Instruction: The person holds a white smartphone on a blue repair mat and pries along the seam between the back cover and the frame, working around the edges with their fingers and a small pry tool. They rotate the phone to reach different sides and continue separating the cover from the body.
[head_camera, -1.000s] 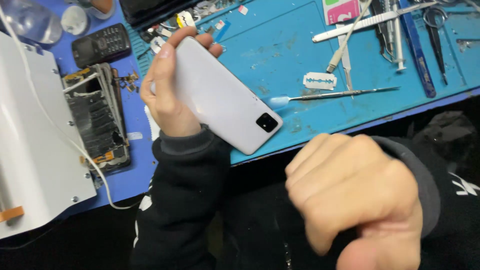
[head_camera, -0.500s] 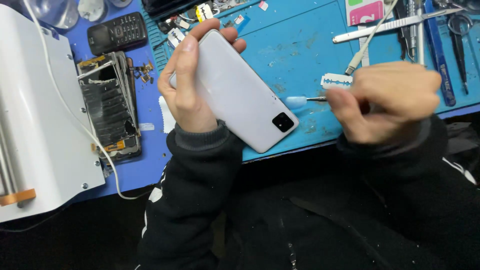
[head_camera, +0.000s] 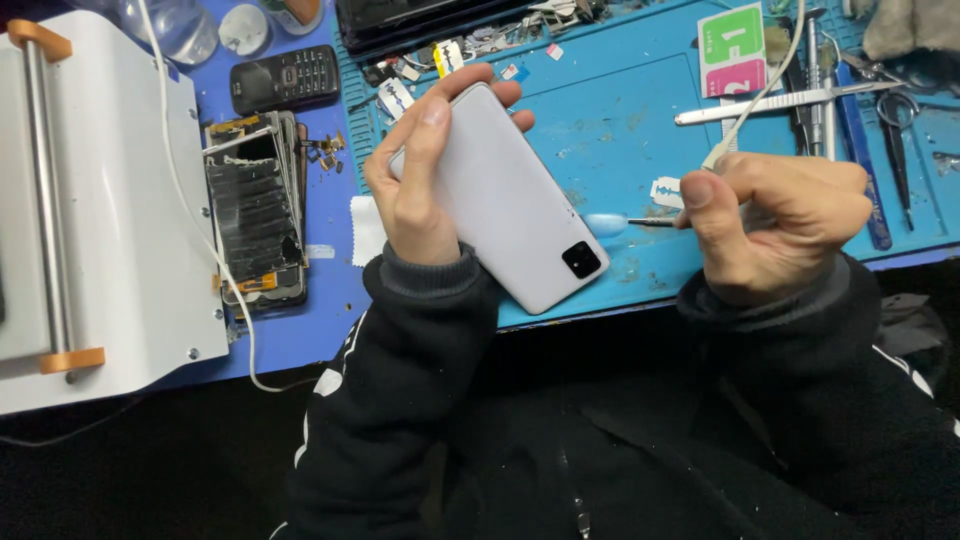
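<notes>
Left hand (head_camera: 420, 190) holds a white rectangular smartphone (head_camera: 505, 200), back face up, above the blue worktop mat (head_camera: 620, 110). The grip is wrapped around the phone's upper end, thumb across the back, fingertips showing past the far edge. The phone's long axis runs diagonally, from upper left near the hand to lower right; the black square camera block sits at the lower-right end, pointing toward the person's body. The screen side faces down and is hidden.

Right hand (head_camera: 775, 225) is clenched around a thin metal-shafted tool with a pale blue tip (head_camera: 610, 223). Only the tip and a short length of shaft show; the handle is hidden inside the fist. The tip lies just beside the phone's lower right edge; whether they touch I cannot tell.

A razor blade (head_camera: 665, 190) lies near the right thumb.
</notes>
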